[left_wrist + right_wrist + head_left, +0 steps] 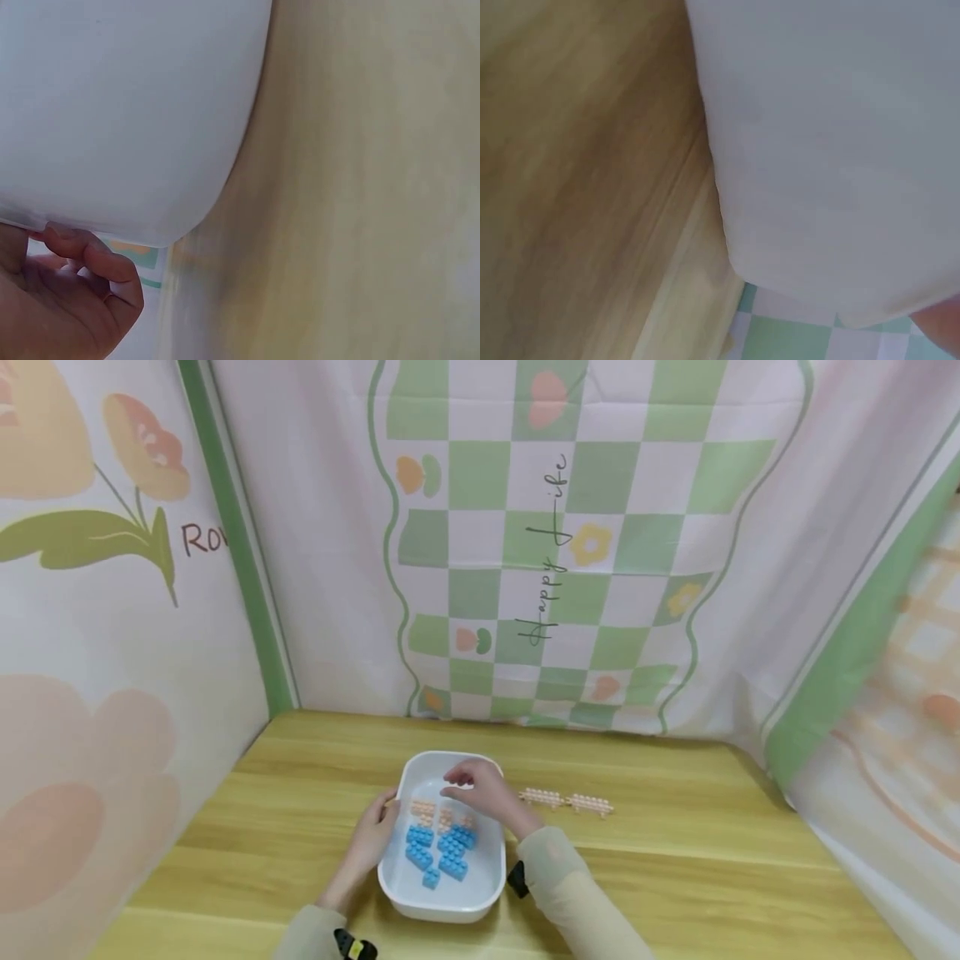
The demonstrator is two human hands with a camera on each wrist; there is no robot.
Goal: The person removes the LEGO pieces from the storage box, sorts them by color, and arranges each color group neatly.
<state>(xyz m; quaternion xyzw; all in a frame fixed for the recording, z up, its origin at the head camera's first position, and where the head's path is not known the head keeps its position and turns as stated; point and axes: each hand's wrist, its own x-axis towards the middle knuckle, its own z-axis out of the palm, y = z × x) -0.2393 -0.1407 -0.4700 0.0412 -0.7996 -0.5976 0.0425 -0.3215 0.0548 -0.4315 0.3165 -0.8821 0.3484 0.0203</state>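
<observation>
A white plastic tub point(480, 897) holds several blue building bricks point(418, 855) and several peach studded pieces point(423, 808). My left hand point(372, 833) grips the tub's left rim. In the left wrist view, the curled fingers of that hand point(71, 300) meet the rim beneath the tub's outer wall point(127, 112). Over the tub's far right part hovers my right hand point(483, 789), thumb and fingers bent and apart, with nothing visible between them. The right wrist view shows mostly the tub's side point(817, 150) and a small part of that hand point(941, 326).
Two peach studded pieces point(588, 804) lie end to end on the wooden table point(675, 868), right of the tub. A checkered curtain point(540, 610) hangs behind the table's back edge, with printed cloths to the left and right.
</observation>
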